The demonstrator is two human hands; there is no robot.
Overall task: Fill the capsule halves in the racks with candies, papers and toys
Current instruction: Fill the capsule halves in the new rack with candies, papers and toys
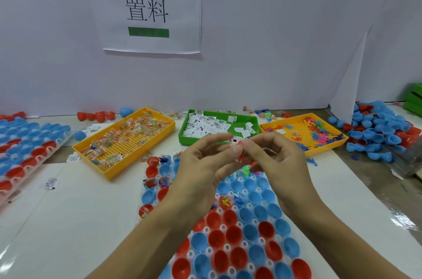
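Observation:
A clear rack [238,225] of red and blue capsule halves lies on the table below my hands; several far halves hold candies, papers and toys. My left hand [201,164] and my right hand [276,160] meet above the rack's far end. Together their fingertips pinch a small bundle of folded papers and wrapped candy [237,146]. Bright toys [247,168] show under my right hand's curled fingers. Behind stand a yellow tray of candies [124,139], a green tray of folded papers [217,126] and a yellow tray of small toys [306,132].
Another filled rack [25,148] lies at the far left. A heap of loose blue and red capsule halves [379,130] sits at the right. Stray papers [52,182] lie on the white table. A white wall with a paper sign [146,9] closes the back.

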